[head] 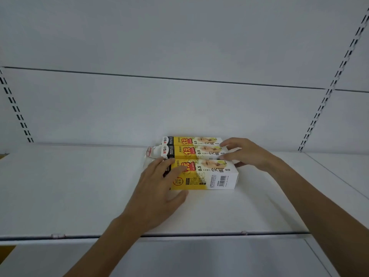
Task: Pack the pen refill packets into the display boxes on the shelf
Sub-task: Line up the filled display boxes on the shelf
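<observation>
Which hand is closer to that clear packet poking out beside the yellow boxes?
Left. The left hand lies right beside the clear packet; the right hand is at the other end of the yellow boxes.

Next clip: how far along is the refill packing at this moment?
Done: three yellow-and-white cardboard display boxes lie side by side on the white shelf. In hand: the left hand rests on the nearest box, the right hand touches the boxes' right ends. Left: a clear plastic packet sticks out at the left end of the middle box, seemingly not fully in.
</observation>
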Demonstrator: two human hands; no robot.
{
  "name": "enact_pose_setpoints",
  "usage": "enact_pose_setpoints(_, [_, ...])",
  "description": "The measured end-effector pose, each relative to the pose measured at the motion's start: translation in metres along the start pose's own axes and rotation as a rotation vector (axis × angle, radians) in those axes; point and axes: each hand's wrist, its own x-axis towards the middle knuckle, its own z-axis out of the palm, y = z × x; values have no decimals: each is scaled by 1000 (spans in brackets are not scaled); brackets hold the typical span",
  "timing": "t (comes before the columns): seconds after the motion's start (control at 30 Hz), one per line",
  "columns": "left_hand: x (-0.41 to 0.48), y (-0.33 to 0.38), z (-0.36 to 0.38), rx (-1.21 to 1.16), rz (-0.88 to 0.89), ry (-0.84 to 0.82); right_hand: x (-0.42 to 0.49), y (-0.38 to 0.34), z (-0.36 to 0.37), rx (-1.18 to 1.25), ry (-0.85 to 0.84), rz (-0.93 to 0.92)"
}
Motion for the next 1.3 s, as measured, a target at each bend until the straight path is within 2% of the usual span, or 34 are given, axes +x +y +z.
enact_pose_setpoints(0.13, [-2, -2, 5, 48, 28, 7, 6, -9, -1, 21, -85, 61])
enact_pose_setpoints(0.3, [-3, -1, 2, 106, 52, 50, 9, -10, -2, -80, -42, -10])
enact_pose_setpoints(0.4, [-4, -1, 1, 140, 56, 78, 6, -4, -5, -52, -28, -34])
enact_pose_setpoints(0.57, [-1, -1, 3, 183, 60, 85, -5, 0, -21, 117, 150, -163])
enact_pose_setpoints(0.73, [8, -1, 4, 223, 6, 81, -26, -7, -26, 112, 279, -272])
enact_pose_setpoints(0.83, [9, 7, 0, 43, -71, 153, -45, -11, -15, 101, 310, -310])
enact_pose_setpoints(0.97, [18, 34, -27, -618, -224, 362, -70, -18, 18, 32, 265, -359])
enact_pose_setpoints(1.07, [24, 44, -40, -924, -244, 445, -83, -27, 43, 35, 236, -394])
enact_pose_setpoints(1.2, [27, 40, -51, -968, -188, 558, -94, -31, 76, -92, 142, -396])
enact_pose_setpoints(1.3, [22, 29, -54, -910, -161, 499, -92, -34, 86, -136, 36, -484])
